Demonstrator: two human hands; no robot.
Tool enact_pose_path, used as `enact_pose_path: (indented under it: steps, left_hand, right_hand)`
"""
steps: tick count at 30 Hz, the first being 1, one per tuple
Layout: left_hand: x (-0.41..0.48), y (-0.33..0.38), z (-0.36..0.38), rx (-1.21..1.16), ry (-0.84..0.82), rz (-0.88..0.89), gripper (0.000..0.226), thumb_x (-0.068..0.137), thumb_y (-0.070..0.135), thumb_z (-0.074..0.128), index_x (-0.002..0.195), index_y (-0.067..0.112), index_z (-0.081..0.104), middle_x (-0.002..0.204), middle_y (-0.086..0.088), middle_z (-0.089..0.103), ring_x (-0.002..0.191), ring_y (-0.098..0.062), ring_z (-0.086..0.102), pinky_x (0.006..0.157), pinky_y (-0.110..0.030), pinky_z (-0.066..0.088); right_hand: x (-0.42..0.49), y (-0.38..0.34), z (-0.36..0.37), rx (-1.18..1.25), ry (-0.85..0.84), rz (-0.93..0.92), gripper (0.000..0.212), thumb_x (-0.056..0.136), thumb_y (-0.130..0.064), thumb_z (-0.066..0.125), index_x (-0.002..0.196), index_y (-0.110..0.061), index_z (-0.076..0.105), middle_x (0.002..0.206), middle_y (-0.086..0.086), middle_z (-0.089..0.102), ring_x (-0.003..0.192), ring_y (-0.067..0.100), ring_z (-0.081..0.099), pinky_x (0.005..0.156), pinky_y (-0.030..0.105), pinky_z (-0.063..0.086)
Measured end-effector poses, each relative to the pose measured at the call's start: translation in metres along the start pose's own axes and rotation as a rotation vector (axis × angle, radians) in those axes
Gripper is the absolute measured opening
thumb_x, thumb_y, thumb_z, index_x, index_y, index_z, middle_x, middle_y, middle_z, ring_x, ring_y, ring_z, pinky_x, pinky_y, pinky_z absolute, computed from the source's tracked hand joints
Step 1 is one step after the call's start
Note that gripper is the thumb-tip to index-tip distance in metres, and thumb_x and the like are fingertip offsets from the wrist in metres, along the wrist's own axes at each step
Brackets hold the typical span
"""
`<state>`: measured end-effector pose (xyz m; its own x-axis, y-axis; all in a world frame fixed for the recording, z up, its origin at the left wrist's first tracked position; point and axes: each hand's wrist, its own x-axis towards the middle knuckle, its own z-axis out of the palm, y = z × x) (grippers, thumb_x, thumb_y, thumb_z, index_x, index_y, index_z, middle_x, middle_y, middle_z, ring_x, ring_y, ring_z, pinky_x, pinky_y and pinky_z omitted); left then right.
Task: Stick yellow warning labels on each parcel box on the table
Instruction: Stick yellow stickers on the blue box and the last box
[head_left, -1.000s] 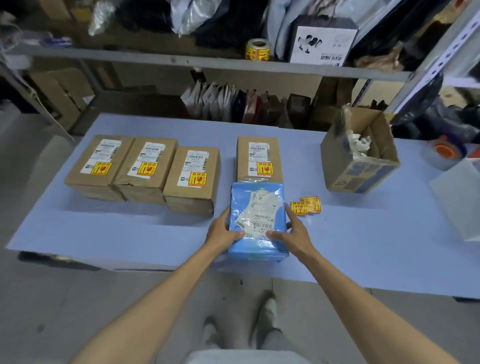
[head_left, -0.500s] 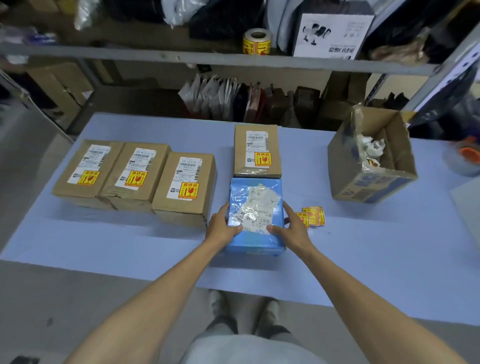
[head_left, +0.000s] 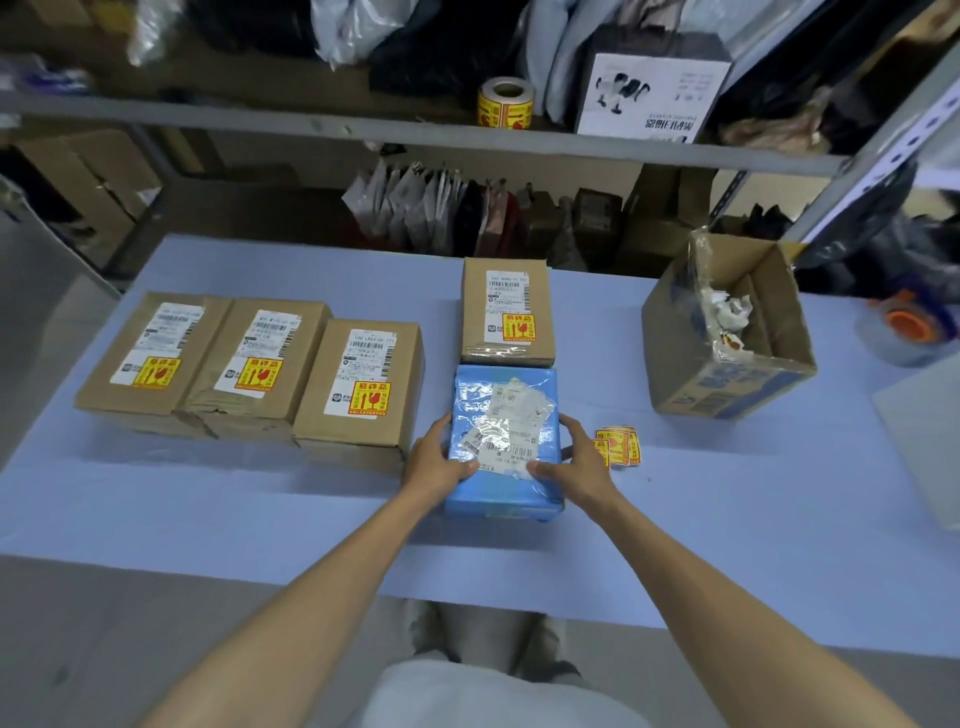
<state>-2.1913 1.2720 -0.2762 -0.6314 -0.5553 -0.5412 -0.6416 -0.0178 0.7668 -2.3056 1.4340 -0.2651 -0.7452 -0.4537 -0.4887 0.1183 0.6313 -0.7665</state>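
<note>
A blue plastic-wrapped parcel with a crumpled white shipping label lies on the pale blue table, just in front of me. My left hand grips its left side and my right hand grips its right side, thumbs on top. It carries no yellow label. Loose yellow warning labels lie on the table right beside my right hand. Three brown boxes in a row at the left and one brown box behind the blue parcel each bear a yellow label.
An open cardboard box with scrap paper stands at the right. A tape roll lies at the far right edge. A roll of yellow labels sits on the shelf behind the table.
Both hands have slid the blue parcel away from me until it nearly meets the brown box behind it. The camera view has shifted forward.
</note>
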Motion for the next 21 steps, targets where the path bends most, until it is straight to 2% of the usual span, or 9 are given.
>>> enact_pose_path:
  steps: [5,8,12,15,21]
  left_hand:
    - [0.008,-0.007,0.003,-0.011,0.017,-0.021,0.086,0.069,0.010,0.080,0.140,0.035,0.039,0.115,-0.008,0.068,0.104,-0.026,0.064,0.092,-0.046,0.053]
    - [0.005,-0.003,0.003,-0.004,0.027,-0.027,0.083,0.072,0.008,0.079,0.141,0.032,0.039,0.114,-0.008,0.068,0.105,-0.026,0.063,0.092,-0.042,0.053]
    - [0.003,-0.004,0.004,-0.006,0.021,-0.025,0.082,0.073,0.007,0.079,0.142,0.029,0.040,0.111,-0.010,0.068,0.104,-0.027,0.064,0.091,-0.039,0.053]
    - [0.004,-0.006,0.004,0.011,0.030,-0.031,0.085,0.072,0.010,0.080,0.143,0.031,0.038,0.109,-0.009,0.070,0.102,-0.027,0.065,0.093,-0.044,0.053]
    - [0.001,-0.005,0.003,0.007,0.013,-0.018,0.083,0.074,0.006,0.079,0.143,0.028,0.037,0.114,-0.014,0.068,0.103,-0.027,0.065,0.093,-0.045,0.053]
  right_hand:
    - [0.008,0.003,-0.003,-0.027,-0.025,0.006,0.073,0.077,-0.011,0.078,0.135,-0.022,0.035,0.085,-0.008,0.055,0.082,0.013,0.059,0.069,0.026,0.053]
    - [0.013,0.006,-0.003,-0.014,-0.031,0.003,0.073,0.076,-0.012,0.079,0.133,-0.023,0.036,0.085,-0.007,0.056,0.080,0.013,0.060,0.070,0.029,0.055]
    - [0.011,0.010,-0.001,-0.008,-0.021,-0.011,0.073,0.076,-0.013,0.080,0.134,-0.023,0.036,0.089,-0.005,0.057,0.080,0.014,0.060,0.066,0.025,0.053]
    - [0.012,0.010,-0.001,-0.016,-0.013,-0.028,0.073,0.076,-0.014,0.080,0.135,-0.024,0.037,0.093,-0.003,0.058,0.081,0.015,0.059,0.063,0.023,0.051]
    - [0.010,0.015,0.001,-0.012,0.000,-0.039,0.074,0.075,-0.016,0.081,0.135,-0.024,0.038,0.097,-0.001,0.060,0.084,0.017,0.061,0.070,0.029,0.054]
